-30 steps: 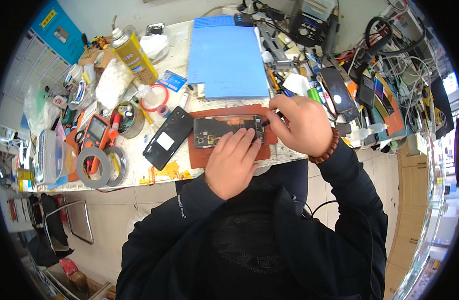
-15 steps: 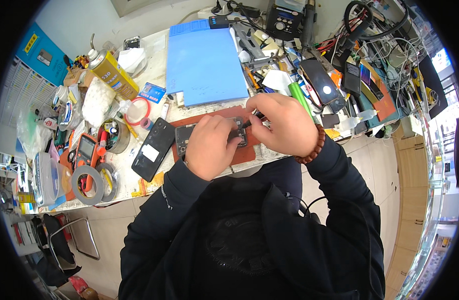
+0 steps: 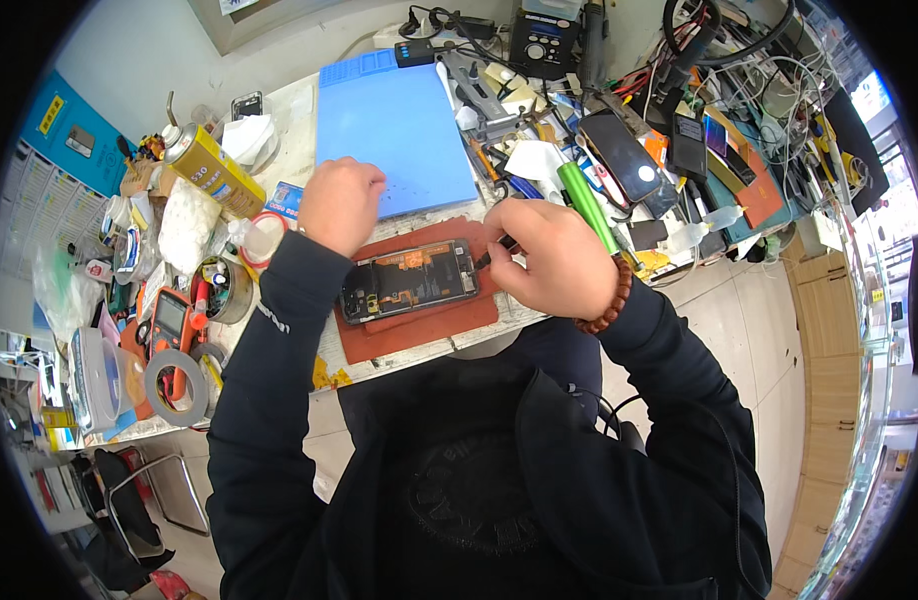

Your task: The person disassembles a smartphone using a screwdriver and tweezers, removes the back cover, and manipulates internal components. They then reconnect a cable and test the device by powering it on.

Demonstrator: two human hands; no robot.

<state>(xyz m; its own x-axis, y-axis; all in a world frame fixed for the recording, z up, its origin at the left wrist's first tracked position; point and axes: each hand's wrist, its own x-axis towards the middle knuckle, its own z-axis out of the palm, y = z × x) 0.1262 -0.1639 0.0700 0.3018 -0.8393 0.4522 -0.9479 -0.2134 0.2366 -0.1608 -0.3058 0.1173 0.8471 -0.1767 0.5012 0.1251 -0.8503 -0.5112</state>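
Observation:
An opened phone [image 3: 419, 280] lies on a reddish-brown mat [image 3: 404, 343], its inside showing orange flex parts and a dark middle. My right hand [image 3: 559, 255], with a beaded bracelet at the wrist, pinches a small black tool [image 3: 507, 243] by the phone's right end. Most of that tool is hidden by the fingers, so its kind does not show. My left hand [image 3: 341, 207] is over the near left edge of the blue mat [image 3: 394, 140], off the phone. Its fingers are curled together, and whatever they hold cannot be made out.
Left of the mats stand a yellow can [image 3: 214, 170], a tool cup [image 3: 229, 285], an orange multimeter [image 3: 171, 318] and a grey tape roll [image 3: 176, 387]. A green-handled tool [image 3: 587, 205], a dark phone [image 3: 619, 155] and tangled cables crowd the right side.
My left hand has left the phone and moved up and left to the blue mat, uncovering the phone's inside. The left forearm now covers the black panel. My right hand stays by the phone's right end.

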